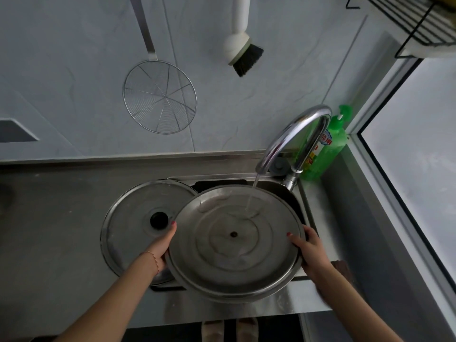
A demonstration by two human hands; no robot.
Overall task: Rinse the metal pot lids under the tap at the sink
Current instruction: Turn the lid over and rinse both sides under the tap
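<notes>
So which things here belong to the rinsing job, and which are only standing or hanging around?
In the job:
held lid
second lid
tap
sink
left hand
right hand

Just there:
wire skimmer
dish brush
green soap bottle
wire rack

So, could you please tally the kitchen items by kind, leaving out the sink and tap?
Round metal pot lids: 2, one held under the water, one with a black knob beside it
Round wire skimmer: 1
White-handled black-bristle brush: 1
Green dish-soap bottle: 1
Total: 5
</notes>
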